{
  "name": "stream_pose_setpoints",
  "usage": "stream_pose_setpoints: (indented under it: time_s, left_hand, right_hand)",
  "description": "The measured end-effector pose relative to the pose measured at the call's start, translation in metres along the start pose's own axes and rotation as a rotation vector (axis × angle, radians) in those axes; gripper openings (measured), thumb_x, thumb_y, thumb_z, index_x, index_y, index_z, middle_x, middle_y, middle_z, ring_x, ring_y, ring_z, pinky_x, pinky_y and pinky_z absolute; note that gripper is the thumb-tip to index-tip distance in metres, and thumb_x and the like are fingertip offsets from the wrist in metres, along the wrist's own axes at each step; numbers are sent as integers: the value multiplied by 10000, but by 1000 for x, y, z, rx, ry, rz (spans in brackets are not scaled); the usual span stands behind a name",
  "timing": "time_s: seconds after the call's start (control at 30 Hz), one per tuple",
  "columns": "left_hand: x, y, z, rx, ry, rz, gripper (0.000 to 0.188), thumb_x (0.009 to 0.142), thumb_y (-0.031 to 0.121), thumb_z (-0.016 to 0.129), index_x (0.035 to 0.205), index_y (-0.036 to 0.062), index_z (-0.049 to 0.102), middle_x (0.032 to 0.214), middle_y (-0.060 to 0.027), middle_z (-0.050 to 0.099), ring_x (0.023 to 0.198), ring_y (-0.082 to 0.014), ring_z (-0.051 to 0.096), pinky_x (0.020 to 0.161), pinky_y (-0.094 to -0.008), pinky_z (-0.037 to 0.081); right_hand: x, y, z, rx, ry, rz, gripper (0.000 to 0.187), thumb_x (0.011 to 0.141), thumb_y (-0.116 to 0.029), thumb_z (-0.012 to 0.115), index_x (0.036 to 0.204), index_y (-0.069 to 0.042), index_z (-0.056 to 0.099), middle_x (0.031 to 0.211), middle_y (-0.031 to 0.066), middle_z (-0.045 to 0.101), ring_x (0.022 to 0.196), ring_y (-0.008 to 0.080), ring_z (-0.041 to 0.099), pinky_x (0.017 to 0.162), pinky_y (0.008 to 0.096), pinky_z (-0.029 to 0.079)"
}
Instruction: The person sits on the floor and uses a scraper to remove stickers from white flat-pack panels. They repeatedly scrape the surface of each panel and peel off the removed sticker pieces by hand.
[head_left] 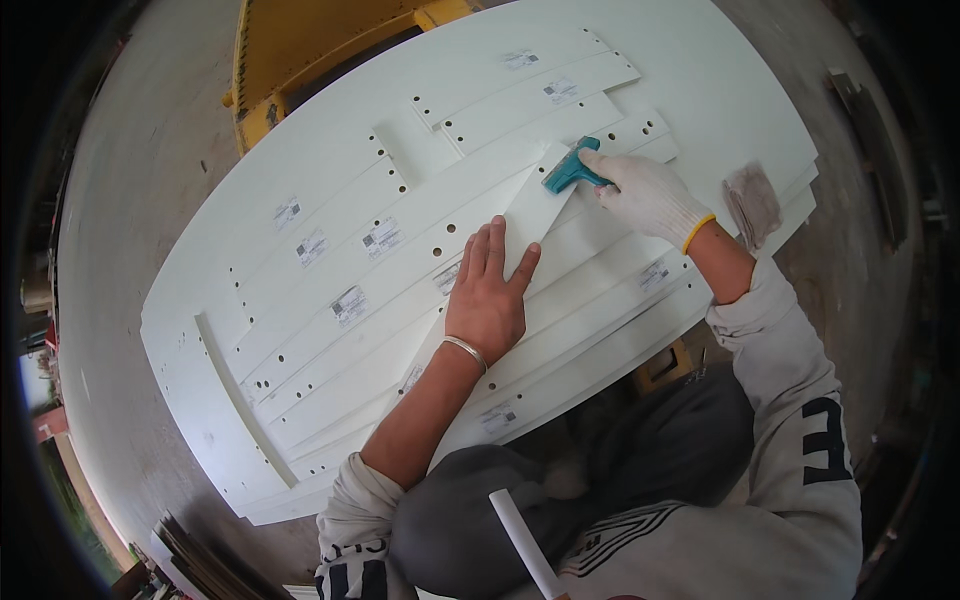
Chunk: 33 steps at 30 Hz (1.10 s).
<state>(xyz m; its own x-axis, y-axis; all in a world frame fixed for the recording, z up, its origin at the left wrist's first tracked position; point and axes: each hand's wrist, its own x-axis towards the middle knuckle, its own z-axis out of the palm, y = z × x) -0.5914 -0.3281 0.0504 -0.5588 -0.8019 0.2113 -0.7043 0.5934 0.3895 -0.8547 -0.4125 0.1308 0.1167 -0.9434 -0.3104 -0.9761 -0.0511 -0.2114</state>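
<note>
My right hand (pixel 648 192), in a white knit glove with a yellow cuff, grips a teal T-shaped scraper (pixel 570 172). The tool's wide head rests at the far end of a narrow white board (pixel 538 208), which lies slantwise across other boards. Bare, with a bracelet at the wrist, my left hand (pixel 488 300) presses flat on this same board, fingers spread. Its near part is covered by my left forearm. Beneath are several white drilled boards (pixel 400 265), some bearing printed labels, laid out side by side.
All of this lies on a stack of large white panels (pixel 710 75). A crumpled greyish cloth (pixel 752 205) sits at the right edge. Beyond the far side stands a yellow metal frame (pixel 300 50). Dark planks (pixel 868 150) lie on the floor at right.
</note>
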Motion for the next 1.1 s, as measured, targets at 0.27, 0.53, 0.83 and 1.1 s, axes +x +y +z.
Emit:
stream_pose_setpoints:
  time_s: [0.27,0.53,0.83,1.1]
  left_hand:
    - [1,2,3,39,-38,27,640,868,-38,600,1473,169,588,1653,-309,302,1508,-486,349,1235,-549,351]
    - [-32,6,-21,29,-25,-123,687,889,189,748,1525,112,501,1650,-261,320,1484,-436,374,1238,-521,313]
    - [-180,-10,-87,171,-299,-544,725,819,332,805,1420,36,529,1240,-192,618,1151,-370,620,904,-485,536]
    - [-172,-35,-97,194,31,-553,280,941,293,688,1070,44,699,922,-164,736,882,-374,714,753,-502,566]
  right_hand:
    - [31,-2,-19,186,443,186,586,985,-281,594,1541,-121,497,1084,148,748,877,321,730,768,446,580]
    - [-72,-4,-49,1201,403,315,751,934,-145,726,1602,-28,403,832,37,629,547,93,515,470,291,426]
    - [-136,-9,-32,1212,299,269,705,934,-121,708,1585,-62,445,797,23,588,534,93,496,464,296,391]
    - [-123,-13,-14,1218,349,254,728,917,-166,721,1584,-63,448,829,34,606,539,108,508,476,309,417]
